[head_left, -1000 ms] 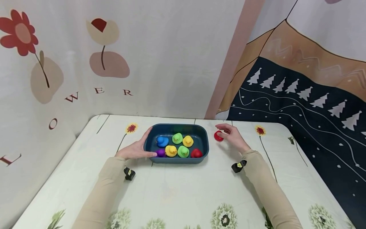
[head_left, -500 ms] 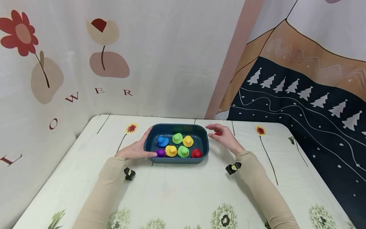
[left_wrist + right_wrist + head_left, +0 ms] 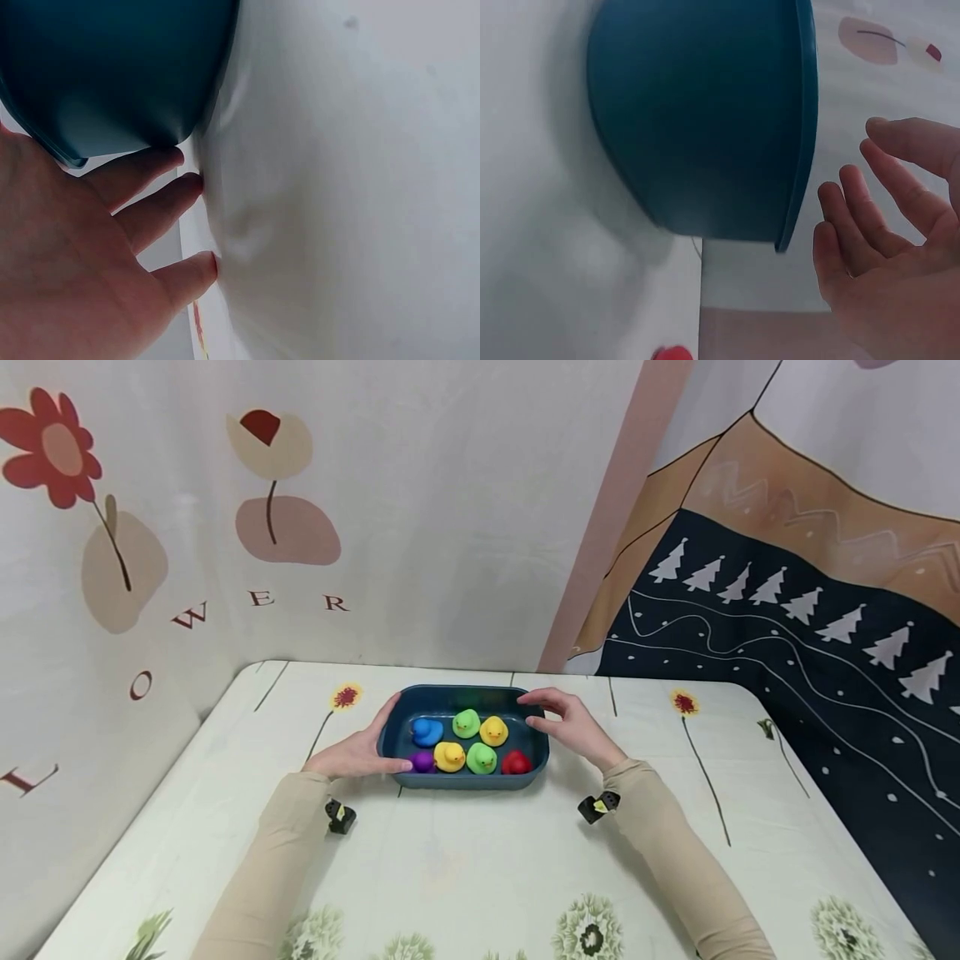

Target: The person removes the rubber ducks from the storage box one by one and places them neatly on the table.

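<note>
The bin [image 3: 468,782] lay close to the far edge of the tabletop [image 3: 450,877], its long axis running roughly along that edge, with the left hand [image 3: 356,752] grasping its left end, thumb over the near rim. The right hand [image 3: 574,727] was the nearer one to the red duck [image 3: 516,762], its fingers released and apart above the bin's right end, so that the duck lay below them and toward the near edge, in the bin's near right corner. A red thing [image 3: 673,353], only partly showing from the right wrist, was outside the bin, lower than those fingers
</note>
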A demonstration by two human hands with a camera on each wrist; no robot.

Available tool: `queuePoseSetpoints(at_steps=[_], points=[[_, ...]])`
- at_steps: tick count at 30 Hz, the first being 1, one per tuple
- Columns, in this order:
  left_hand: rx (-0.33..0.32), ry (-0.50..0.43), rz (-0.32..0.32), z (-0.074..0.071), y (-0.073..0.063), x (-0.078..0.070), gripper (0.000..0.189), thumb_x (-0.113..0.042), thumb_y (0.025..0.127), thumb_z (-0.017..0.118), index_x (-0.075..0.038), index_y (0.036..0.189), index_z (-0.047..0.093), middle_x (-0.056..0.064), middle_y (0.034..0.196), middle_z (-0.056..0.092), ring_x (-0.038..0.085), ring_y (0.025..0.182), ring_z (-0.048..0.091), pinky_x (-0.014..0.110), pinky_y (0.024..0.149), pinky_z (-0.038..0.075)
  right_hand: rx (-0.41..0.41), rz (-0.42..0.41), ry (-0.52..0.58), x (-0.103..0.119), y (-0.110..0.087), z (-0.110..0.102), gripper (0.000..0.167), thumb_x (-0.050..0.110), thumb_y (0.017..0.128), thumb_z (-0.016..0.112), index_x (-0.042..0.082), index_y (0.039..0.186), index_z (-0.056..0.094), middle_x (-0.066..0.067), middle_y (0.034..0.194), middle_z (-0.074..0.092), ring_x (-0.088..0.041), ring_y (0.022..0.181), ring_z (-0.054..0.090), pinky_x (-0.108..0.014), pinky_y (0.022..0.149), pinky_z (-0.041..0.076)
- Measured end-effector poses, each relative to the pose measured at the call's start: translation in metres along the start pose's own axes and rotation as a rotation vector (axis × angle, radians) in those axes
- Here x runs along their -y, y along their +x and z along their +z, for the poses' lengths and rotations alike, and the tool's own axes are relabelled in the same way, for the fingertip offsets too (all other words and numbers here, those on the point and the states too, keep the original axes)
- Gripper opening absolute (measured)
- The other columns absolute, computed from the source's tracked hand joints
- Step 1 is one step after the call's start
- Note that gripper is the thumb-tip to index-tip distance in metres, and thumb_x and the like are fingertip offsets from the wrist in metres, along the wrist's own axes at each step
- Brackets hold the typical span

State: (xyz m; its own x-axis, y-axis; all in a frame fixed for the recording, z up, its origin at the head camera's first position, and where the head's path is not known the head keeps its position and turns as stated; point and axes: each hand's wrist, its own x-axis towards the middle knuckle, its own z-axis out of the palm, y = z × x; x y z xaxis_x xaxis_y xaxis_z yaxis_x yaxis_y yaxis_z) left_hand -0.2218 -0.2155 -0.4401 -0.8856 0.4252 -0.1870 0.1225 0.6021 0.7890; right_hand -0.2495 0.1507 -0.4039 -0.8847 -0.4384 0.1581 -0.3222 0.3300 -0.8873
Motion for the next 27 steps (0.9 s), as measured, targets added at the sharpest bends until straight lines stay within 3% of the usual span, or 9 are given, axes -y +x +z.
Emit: queuePoseSetpoints(at_steps=[5,14,21,27], points=[[0.001,-0.009,-0.004,0.0,0.001,0.001,0.115,-0.048,0.081,0.074,-0.03,0.153,-0.014,0.028,0.155,0.012,0.055,0.133,0.025,0.072,0.1,0.023,0.033,0.004,0.004,0.003,0.0,0.008,0.031,0.006,0.091,0.066,0.005,0.122,0.064,-0.01,0.128,0.057,-0.028,0.122,0.049,-0.05,0.107,0.033],[-0.008,-0.002,-0.012,0.0,0.002,0.003,0.115,-0.048,0.08,0.075,-0.033,0.153,-0.012,0.028,0.155,0.015,0.054,0.132,0.028,0.071,0.1,0.024,0.099,-0.059,0.06,0.006,0.003,0.027,0.031,0.002,0.092,0.063,0.001,0.122,0.063,-0.013,0.125,0.057,-0.044,0.121,0.046,-0.059,0.103,0.033],[-0.014,0.021,-0.019,0.0,0.001,0.003,0.115,-0.049,0.08,0.074,-0.031,0.154,-0.013,0.031,0.153,0.019,0.055,0.13,0.03,0.071,0.099,0.026,0.166,-0.101,0.095,0.009,0.005,0.042,0.03,-0.002,0.091,0.062,-0.004,0.121,0.061,-0.017,0.123,0.057,-0.041,0.117,0.05,-0.058,0.1,0.037],[-0.007,0.035,-0.011,0.0,0.001,0.001,0.115,-0.048,0.081,0.074,-0.03,0.154,-0.013,0.032,0.152,0.021,0.055,0.129,0.033,0.069,0.099,0.029,0.236,-0.113,0.079,0.008,0.007,0.052,0.03,-0.006,0.09,0.061,-0.01,0.12,0.058,-0.025,0.124,0.054,-0.046,0.116,0.05,-0.057,0.099,0.039]])
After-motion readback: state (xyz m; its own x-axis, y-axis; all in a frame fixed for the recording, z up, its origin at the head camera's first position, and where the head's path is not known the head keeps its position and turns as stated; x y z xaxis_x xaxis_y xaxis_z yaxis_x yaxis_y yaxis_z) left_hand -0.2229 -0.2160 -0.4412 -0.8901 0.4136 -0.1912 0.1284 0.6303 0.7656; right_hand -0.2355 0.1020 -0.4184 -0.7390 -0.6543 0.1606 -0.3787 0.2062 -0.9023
